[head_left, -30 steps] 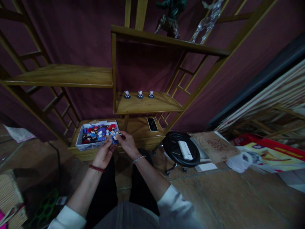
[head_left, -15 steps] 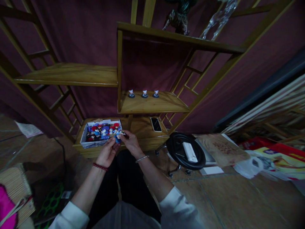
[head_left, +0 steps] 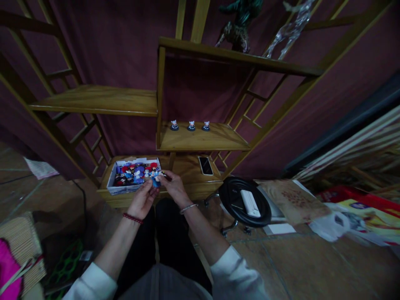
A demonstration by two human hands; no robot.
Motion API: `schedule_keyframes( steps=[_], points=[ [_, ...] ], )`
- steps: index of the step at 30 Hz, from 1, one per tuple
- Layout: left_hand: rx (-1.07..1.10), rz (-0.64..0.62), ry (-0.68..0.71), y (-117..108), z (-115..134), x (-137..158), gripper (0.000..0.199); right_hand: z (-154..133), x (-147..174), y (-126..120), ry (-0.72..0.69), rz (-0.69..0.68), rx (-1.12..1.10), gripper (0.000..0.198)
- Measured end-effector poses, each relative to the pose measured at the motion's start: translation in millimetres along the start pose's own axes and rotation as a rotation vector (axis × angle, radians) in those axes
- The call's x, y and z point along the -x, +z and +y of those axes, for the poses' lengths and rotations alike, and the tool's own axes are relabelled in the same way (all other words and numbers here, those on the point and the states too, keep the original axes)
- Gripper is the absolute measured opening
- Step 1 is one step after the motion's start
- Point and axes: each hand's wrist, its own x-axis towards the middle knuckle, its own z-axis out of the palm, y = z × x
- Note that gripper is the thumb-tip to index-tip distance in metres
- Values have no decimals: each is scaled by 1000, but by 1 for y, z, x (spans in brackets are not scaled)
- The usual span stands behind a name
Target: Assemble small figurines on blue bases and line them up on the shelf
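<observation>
Between my two hands is a small blue and white figurine [head_left: 156, 181], held just in front of a white box [head_left: 125, 189]. My left hand [head_left: 144, 198] grips its blue lower part from the left, fingers closed. My right hand [head_left: 175, 186] pinches its upper part from the right. My fingers cover much of the figurine. Several small figurines [head_left: 137, 173] in red, blue, purple and black fill the box. Three matching figurines, the left one [head_left: 174, 125], the middle one [head_left: 191, 126] and the right one [head_left: 206, 126], stand in a row on the wooden shelf [head_left: 200, 141].
A phone [head_left: 205, 165] lies on the low wooden ledge [head_left: 187, 177]. To the right stands a round black stool [head_left: 229, 204] with a white box-shaped item [head_left: 250, 203] on it. Dark and clear statues [head_left: 239, 29] occupy the upper shelf. Bags [head_left: 331, 225] lie on the floor at right.
The view has shifted slightly, so the shelf sits a little lower and further right. Both hands keep hold of the figurine in nearly the same pose.
</observation>
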Motion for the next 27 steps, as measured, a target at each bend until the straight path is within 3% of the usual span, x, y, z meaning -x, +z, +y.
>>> schedule_keyframes(
  steps=[27],
  points=[
    [9, -54, -33, -4, 0, 3, 9, -10, 1, -4, 52, -39, -171, 28]
  ],
)
